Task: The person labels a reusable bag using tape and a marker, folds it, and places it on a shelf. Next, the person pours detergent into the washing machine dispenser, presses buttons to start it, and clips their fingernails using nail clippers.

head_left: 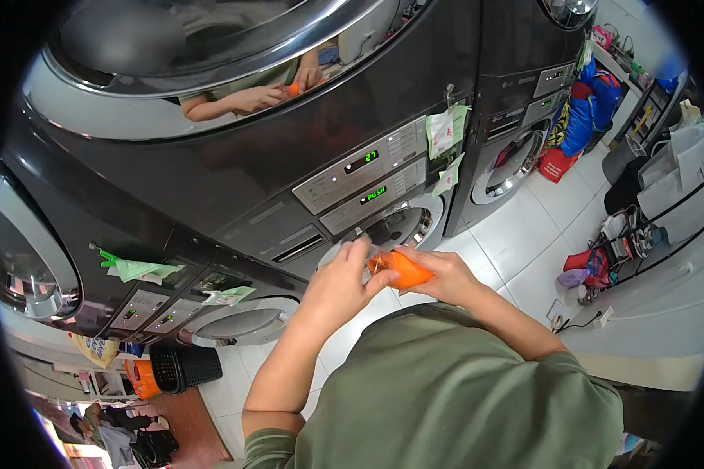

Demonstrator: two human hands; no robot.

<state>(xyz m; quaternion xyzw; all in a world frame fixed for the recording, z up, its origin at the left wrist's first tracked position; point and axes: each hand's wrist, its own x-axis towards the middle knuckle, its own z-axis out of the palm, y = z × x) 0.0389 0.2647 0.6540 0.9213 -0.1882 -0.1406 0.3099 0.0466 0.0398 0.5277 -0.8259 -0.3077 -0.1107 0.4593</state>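
Observation:
In front of my chest, I hold an orange container (408,272) with a clear plastic part (376,264) at its left end. My right hand (447,277) is closed around the orange body. The fingers of my left hand (338,286) are closed about the clear end, with the thumb against the orange side. Whether the clear part is a cap or a separate cup, I cannot tell. Just beyond my hands stands a dark stacked laundry machine, its control panel (361,173) lit with green digits. The container and both hands also show as a reflection in its upper round door (250,78).
More dark machines stand left and right, including a lower round door (510,168). Paper slips (446,131) hang from clips. Blue bags (579,125) and a rack with white bags (680,172) line the right. A black basket (186,367) and another person (113,430) are lower left.

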